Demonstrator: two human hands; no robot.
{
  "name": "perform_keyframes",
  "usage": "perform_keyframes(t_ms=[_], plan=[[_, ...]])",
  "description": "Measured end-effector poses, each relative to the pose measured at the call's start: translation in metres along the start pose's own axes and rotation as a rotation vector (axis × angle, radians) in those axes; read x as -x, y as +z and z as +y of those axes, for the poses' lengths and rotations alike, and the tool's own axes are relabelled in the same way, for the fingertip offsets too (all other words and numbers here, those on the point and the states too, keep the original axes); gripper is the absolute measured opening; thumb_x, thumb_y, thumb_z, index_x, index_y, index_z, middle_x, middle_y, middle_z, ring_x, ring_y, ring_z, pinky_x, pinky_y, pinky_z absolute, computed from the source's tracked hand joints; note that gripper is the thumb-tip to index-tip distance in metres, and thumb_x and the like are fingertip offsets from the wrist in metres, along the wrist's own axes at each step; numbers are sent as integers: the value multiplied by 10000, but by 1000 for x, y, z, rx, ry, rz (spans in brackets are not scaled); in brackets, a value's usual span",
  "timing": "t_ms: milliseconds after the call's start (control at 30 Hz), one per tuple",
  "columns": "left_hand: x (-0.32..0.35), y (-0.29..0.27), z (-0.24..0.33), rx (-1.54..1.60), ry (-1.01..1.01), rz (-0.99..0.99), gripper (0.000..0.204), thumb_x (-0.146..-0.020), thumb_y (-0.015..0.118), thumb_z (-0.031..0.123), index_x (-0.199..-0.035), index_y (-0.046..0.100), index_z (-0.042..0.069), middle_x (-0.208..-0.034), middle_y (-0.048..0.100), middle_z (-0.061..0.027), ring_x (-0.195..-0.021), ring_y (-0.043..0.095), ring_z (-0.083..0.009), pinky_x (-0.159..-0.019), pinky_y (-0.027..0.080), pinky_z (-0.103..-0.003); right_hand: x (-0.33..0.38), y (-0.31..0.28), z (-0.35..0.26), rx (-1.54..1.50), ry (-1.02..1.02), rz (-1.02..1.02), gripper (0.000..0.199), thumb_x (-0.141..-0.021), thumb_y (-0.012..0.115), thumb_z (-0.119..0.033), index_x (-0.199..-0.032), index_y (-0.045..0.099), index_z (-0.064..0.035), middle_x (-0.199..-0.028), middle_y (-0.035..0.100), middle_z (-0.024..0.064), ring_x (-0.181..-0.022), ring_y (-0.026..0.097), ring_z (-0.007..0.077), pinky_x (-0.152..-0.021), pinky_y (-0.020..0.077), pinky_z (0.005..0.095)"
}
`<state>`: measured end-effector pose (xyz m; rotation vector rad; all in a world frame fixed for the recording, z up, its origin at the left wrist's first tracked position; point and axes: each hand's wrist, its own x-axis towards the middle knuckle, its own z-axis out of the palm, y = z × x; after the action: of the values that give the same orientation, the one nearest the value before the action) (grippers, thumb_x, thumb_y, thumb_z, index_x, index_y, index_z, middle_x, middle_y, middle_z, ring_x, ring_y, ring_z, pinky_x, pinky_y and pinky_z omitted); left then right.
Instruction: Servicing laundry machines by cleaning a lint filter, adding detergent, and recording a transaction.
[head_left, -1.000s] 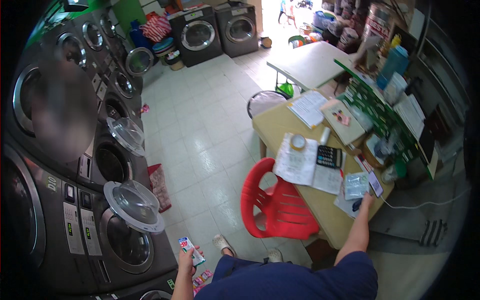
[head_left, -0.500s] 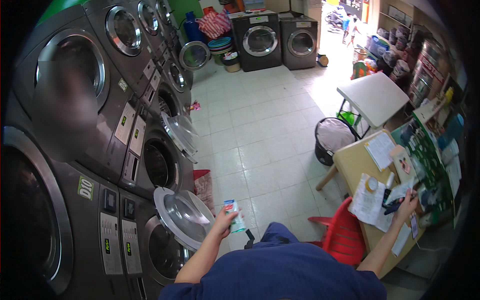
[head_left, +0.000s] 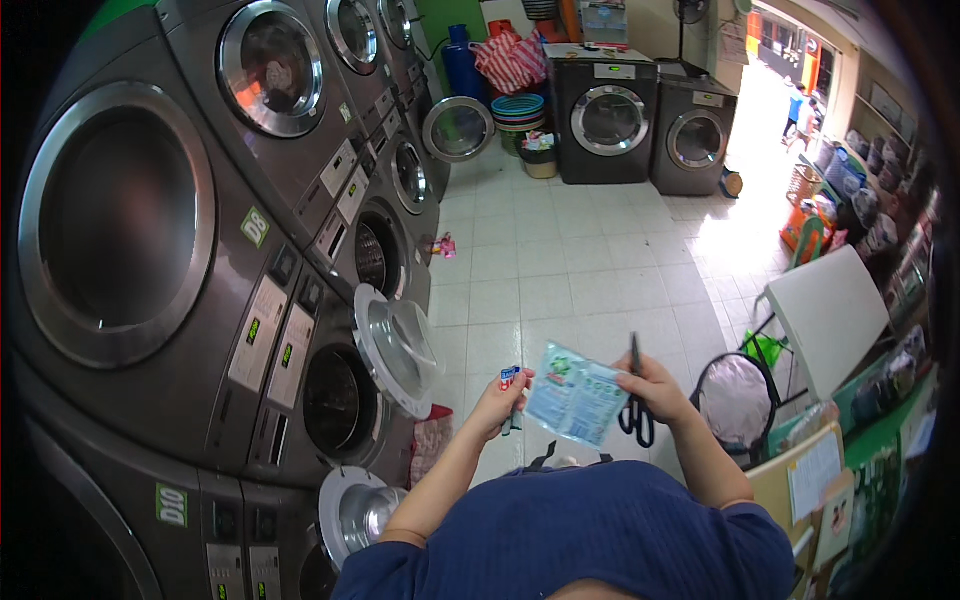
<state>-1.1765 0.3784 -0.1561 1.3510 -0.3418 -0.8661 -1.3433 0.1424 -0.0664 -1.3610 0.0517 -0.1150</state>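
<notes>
My left hand is closed around a small sachet, whose red, white and blue top pokes out past the fingers. Just right of it a flat light-blue detergent packet spans the gap between my hands, its right edge pinched in my right hand. The same right hand also holds black scissors, blades pointing up and away from me, handle loops below the fingers. Whether my left fingertips touch the packet's left edge, I cannot tell.
Stacked grey dryers and washers line my left, with round doors swung out over the tiled floor. A black-rimmed laundry basket, a white folding table and a cream desk stand right. Two machines stand at the back.
My right hand has left the cluttered desk and come in front of me, bringing the scissors and detergent packet. My left hand, still holding the sachet, has risen slightly. The view has turned.
</notes>
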Motion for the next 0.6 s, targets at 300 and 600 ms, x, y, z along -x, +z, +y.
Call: perform_keyframes(t_ms=[300, 600], plan=[[-210, -51, 55, 573, 45, -127, 281, -885, 622, 160, -1131, 498, 109, -1044, 613, -47, -976, 598, -155, -831, 489, -321, -294, -94, 36, -125, 193, -5, 147, -919, 566, -166, -865, 464, -75, -727, 517, 5, -508, 492, 69, -450, 409, 207], [-531, -41, 167, -44, 129, -266, 534, -714, 802, 109, -1103, 437, 95, -932, 589, -18, -852, 561, -85, -734, 466, -263, -524, -224, 21, -222, 190, 249, 142, -918, 583, -171, -883, 470, -93, -685, 520, 0, -495, 499, 72, -445, 411, 206]])
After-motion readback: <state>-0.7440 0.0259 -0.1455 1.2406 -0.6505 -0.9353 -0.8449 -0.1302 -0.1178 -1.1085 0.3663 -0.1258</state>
